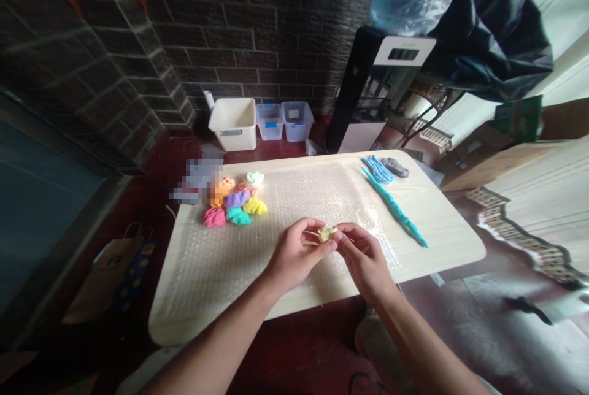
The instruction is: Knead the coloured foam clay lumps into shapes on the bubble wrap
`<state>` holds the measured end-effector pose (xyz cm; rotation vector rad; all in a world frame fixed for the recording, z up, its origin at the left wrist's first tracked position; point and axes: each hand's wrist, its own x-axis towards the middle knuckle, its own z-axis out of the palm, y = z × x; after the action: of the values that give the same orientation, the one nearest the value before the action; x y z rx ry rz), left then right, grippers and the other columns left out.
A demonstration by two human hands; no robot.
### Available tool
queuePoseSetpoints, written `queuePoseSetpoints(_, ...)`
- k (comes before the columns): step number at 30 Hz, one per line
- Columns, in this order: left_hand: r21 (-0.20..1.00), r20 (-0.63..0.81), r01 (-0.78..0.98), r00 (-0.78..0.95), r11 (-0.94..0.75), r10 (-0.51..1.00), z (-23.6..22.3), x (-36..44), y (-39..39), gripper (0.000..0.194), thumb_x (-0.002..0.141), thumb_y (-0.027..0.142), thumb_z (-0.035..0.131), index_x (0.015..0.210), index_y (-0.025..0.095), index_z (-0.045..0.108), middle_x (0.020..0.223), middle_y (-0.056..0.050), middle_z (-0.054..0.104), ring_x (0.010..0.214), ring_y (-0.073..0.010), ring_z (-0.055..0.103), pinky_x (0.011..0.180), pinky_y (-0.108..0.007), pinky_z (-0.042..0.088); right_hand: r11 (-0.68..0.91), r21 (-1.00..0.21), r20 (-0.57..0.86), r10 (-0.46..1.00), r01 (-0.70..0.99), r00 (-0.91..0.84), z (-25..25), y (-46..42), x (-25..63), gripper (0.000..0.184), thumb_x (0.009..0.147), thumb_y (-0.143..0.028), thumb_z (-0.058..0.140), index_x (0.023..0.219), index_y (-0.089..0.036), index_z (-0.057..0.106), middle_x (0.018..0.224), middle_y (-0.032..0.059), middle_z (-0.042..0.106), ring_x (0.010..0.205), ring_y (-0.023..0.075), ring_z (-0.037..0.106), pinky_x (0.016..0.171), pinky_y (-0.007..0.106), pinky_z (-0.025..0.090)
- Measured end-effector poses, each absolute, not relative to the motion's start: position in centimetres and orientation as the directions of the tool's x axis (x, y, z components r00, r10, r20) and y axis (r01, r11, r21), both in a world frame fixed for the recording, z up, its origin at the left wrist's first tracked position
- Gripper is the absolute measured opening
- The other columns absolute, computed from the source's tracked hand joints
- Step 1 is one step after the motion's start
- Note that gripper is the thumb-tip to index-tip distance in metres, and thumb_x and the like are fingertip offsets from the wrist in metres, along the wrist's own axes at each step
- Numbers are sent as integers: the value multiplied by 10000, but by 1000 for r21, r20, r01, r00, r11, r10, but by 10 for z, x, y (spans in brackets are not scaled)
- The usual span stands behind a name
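Both of my hands meet above the near side of the table, over a sheet of bubble wrap. Between their fingertips is a small crumpled pale yellow piece, whose material I cannot make out. My left hand pinches it from the left, with a thin pale strand showing between thumb and fingers. My right hand is closed on its right side with thumb and fingertips. Right of my hands lies a long twisted teal strip.
Several crumpled bright bundles, among them a purple one and a pink one, sit at the table's left. A blue folded bundle and a grey one lie far right. Behind stand bins and a water dispenser.
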<state>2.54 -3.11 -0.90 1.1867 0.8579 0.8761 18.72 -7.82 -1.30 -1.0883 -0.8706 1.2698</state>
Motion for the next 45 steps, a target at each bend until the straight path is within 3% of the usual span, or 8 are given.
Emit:
queuePoseSetpoints(6,998,-49,60,399,28,916,-12,18,-27,205,877,343,798,951,153,781,890,-84,792,818,-204,732,729,-278,541,-59,-992,-67,995,-115,71,-4,-78,192,237,879,-426,870,992,-227,810,982,62,793,961,221,713,893,349,546)
queuePoseSetpoints(12,960,31,233,459,-155,888,-10,16,-31,121,921,254,705,850,175,763,792,-39,747,743,-172,666,672,-262,484,-60,-998,-58,996,25,66,-3,-77,196,338,838,-516,880,841,-184,821,770,64,756,722,184,643,682,311,516)
queuePoseSetpoints(16,997,-39,78,468,3,883,-9,20,-32,157,931,326,722,935,170,729,866,-55,759,790,-189,716,705,-272,539,-67,-991,-82,988,-113,134,-8,-78,189,339,856,-514,868,827,-183,799,719,39,719,660,162,618,645,301,512)
queuePoseSetpoints(21,985,-82,-102,452,143,888,-10,24,-30,311,855,411,835,980,154,713,934,-77,769,859,-207,739,753,-278,567,-73,-939,-129,981,-335,147,-13,-79,184,263,878,-472,859,885,-217,795,819,36,756,753,185,686,768,350,580)
queuePoseSetpoints(28,998,-19,64,484,-13,875,-7,20,-31,283,932,432,763,873,157,794,803,-53,764,772,-191,700,693,-258,488,-6,-1000,-2,990,25,141,-2,-82,195,286,886,-453,853,1061,-229,823,935,71,768,816,207,696,706,328,559)
queuePoseSetpoints(31,993,2,98,515,-61,857,-3,18,-32,333,954,438,734,772,165,783,706,-32,722,708,-175,670,653,-255,452,37,-995,44,996,95,77,3,-83,197,266,914,-470,821,909,-203,825,823,71,746,746,202,681,682,332,546)
queuePoseSetpoints(38,998,-53,1,479,60,876,-6,21,-35,331,950,463,733,852,148,748,797,-58,737,736,-173,679,679,-264,507,-27,-999,-32,989,-36,144,3,-79,191,406,871,-576,831,793,-182,769,672,51,714,612,182,647,613,316,533)
queuePoseSetpoints(45,988,-126,-26,436,152,891,-9,21,-29,301,908,421,761,910,120,767,814,-99,763,734,-207,721,686,-309,581,-26,-999,-32,989,-41,146,1,-79,189,383,855,-554,852,940,-184,801,770,78,779,628,181,673,611,315,565)
